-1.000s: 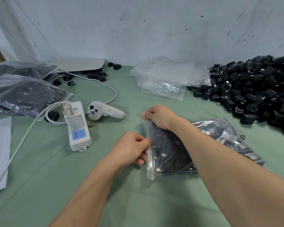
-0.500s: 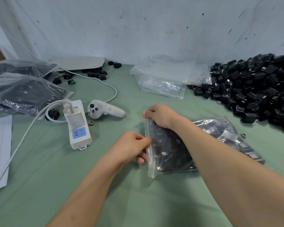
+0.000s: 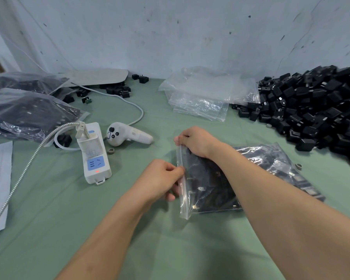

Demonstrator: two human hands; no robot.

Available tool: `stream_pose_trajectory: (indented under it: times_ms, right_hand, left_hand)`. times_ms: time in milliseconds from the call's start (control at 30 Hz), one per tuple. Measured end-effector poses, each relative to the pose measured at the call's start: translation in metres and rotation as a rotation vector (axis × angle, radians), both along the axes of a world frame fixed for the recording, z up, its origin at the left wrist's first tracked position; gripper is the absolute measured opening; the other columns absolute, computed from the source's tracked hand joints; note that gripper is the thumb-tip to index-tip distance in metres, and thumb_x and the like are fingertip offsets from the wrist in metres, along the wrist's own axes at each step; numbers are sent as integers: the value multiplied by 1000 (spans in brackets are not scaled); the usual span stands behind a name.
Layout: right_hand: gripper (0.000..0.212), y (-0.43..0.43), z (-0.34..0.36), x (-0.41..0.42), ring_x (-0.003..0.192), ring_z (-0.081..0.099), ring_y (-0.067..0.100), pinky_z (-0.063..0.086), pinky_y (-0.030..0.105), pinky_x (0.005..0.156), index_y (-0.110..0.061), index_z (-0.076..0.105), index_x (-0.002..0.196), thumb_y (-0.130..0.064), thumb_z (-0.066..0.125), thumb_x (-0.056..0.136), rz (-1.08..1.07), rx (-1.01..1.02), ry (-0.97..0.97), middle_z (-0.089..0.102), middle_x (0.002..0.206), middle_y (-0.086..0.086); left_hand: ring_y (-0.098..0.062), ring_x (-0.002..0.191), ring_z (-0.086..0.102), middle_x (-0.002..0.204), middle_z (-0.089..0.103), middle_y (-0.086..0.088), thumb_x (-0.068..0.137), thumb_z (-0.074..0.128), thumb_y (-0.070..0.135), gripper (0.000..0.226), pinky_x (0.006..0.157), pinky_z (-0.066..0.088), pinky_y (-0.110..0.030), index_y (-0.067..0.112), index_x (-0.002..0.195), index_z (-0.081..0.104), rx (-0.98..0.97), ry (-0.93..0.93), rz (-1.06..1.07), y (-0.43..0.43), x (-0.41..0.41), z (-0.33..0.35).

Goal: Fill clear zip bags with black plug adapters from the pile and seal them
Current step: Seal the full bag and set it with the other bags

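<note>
Head view: filled zip bag (image 3: 210,184) lies flat on green table (image 3: 129,229), about 4 o'clock of centre. Right hand (image 3: 196,141) pinches the zip strip's far end. Left hand (image 3: 162,178) pinches the strip midway, on the bag's 9 o'clock edge. Adapter pile (image 3: 315,110) at 2 o'clock, apart from the bag.
</note>
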State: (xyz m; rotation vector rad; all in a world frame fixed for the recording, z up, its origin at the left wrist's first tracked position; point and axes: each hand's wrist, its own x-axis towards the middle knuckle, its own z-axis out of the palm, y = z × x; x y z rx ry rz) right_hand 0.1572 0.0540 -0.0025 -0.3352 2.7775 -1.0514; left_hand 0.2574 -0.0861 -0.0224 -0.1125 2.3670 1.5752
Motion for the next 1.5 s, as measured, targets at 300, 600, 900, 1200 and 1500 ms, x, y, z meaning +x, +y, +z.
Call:
stream_pose_trajectory:
  times_ms: [300,600,900,1200,1500]
  right_hand:
    - [23,0,0,0,73,55,18,40,18,56,-10,74,100,-25,57,102,7,1,16,66,78,-2]
    - [21,1,-2,-2,62,52,10,38,8,52,-11,73,96,-19,54,102,-5,4,20,57,66,-11]
    - [22,1,0,0,51,46,6,32,6,42,-11,73,93,-20,55,102,-18,1,16,51,53,-12]
    - [21,2,2,2,43,49,-1,33,5,42,-15,67,88,-20,55,103,-13,-4,4,53,41,-15]
    - [24,3,-1,-2,41,49,-5,33,5,44,-18,67,81,-17,55,102,-33,-11,-12,53,38,-20]
  left_hand:
    - [-15,35,47,51,66,-4,96,57,26,36,39,38,-15,10,64,62,-100,22,-70,-3,4,1]
    - [-10,32,45,49,64,-2,97,58,29,42,37,36,-14,14,58,58,-120,-4,-118,-6,13,3]
    - [-23,48,51,53,67,-3,95,57,39,36,41,38,-18,14,69,63,-168,-67,-233,-12,23,3]
    - [-23,47,51,53,66,-4,94,59,44,41,39,38,-19,7,76,63,-127,-53,-261,-14,38,0]
    - [-6,34,49,52,65,3,100,56,34,33,34,35,-17,13,75,59,-83,-29,-301,-17,49,8]
